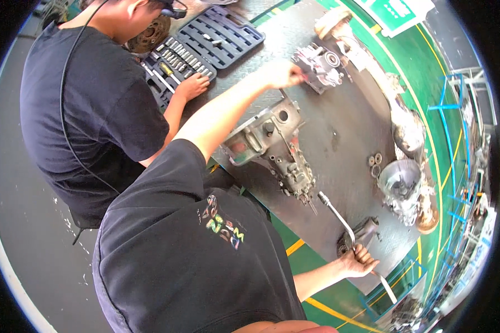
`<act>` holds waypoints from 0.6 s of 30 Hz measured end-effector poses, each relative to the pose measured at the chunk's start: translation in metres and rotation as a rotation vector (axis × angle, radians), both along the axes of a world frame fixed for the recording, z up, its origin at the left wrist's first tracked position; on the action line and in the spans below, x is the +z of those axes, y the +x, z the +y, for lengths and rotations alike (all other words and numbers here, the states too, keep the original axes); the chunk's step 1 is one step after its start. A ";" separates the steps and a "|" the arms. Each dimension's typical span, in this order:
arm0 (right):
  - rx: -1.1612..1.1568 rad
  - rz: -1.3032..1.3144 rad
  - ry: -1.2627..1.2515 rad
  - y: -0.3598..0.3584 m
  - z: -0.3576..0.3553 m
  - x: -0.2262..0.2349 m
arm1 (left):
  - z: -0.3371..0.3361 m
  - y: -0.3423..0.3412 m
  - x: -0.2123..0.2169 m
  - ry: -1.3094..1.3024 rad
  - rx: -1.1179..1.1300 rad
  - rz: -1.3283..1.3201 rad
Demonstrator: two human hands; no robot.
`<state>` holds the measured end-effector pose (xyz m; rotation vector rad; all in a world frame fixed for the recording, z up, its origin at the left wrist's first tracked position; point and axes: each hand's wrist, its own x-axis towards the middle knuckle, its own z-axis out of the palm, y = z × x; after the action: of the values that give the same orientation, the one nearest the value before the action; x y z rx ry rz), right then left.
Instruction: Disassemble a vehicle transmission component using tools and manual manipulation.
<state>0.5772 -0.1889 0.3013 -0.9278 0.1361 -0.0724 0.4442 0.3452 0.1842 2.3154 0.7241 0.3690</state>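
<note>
My right hand [358, 262] is closed round a chrome crank-shaped socket wrench [339, 216]. The wrench's socket end points toward the gearbox casing [272, 133], a grey metal housing with a round hole and bolts, and sits apart from it. Stretched out across the bench, my left hand [284, 74] is above the far end of that casing, beside a smaller silver metal assembly [320, 64]. Glare and blur wash out its fingers, so whether they grip anything is unclear. Near my right hand lies a dark metal part [366, 230], partly hidden by the wrench.
At left a co-worker [89, 105] rests a hand [193, 86] by an opened socket set case [219, 36]. A long rusty axle-like part [380, 83] runs along the bench's far right side, near a domed metal housing [400, 186] and small rings [375, 161].
</note>
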 end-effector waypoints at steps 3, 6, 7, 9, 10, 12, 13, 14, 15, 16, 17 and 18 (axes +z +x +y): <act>-0.018 0.000 -0.073 -0.002 0.005 0.003 | 0.060 -0.075 -0.031 -0.018 0.447 -0.190; -0.010 0.024 -0.119 -0.007 0.013 0.004 | 0.103 -0.155 -0.081 -0.051 0.759 0.184; 0.013 0.015 -0.148 -0.009 0.016 0.005 | 0.112 -0.175 -0.099 -0.127 0.835 0.314; 0.027 0.007 -0.176 -0.015 0.022 0.009 | 0.127 -0.205 -0.131 -0.112 0.888 0.289; 0.041 0.011 -0.183 -0.019 0.024 0.012 | 0.136 -0.208 -0.144 -0.054 0.927 0.259; 0.064 -0.032 -0.191 -0.029 0.025 0.021 | 0.158 -0.206 -0.164 0.124 0.939 0.213; 0.020 -0.051 -0.222 -0.034 0.025 0.026 | 0.173 -0.200 -0.170 0.145 0.877 0.287; 0.035 -0.060 -0.221 -0.041 0.023 0.031 | 0.188 -0.193 -0.175 0.155 0.835 0.332; -0.021 -0.064 -0.234 -0.047 0.022 0.036 | 0.204 -0.185 -0.178 0.179 0.780 0.390; -0.004 -0.091 -0.263 -0.055 0.020 0.040 | 0.217 -0.178 -0.181 0.199 0.715 0.408; -0.023 -0.083 -0.289 -0.061 0.019 0.045 | 0.230 -0.170 -0.184 0.183 0.627 0.478; -0.004 -0.103 -0.323 -0.067 0.018 0.047 | 0.237 -0.163 -0.188 0.219 0.566 0.511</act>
<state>0.5098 -0.1710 0.3486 -1.2439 0.0300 -0.1486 0.2812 0.5822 -0.0036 2.3946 1.6767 0.0941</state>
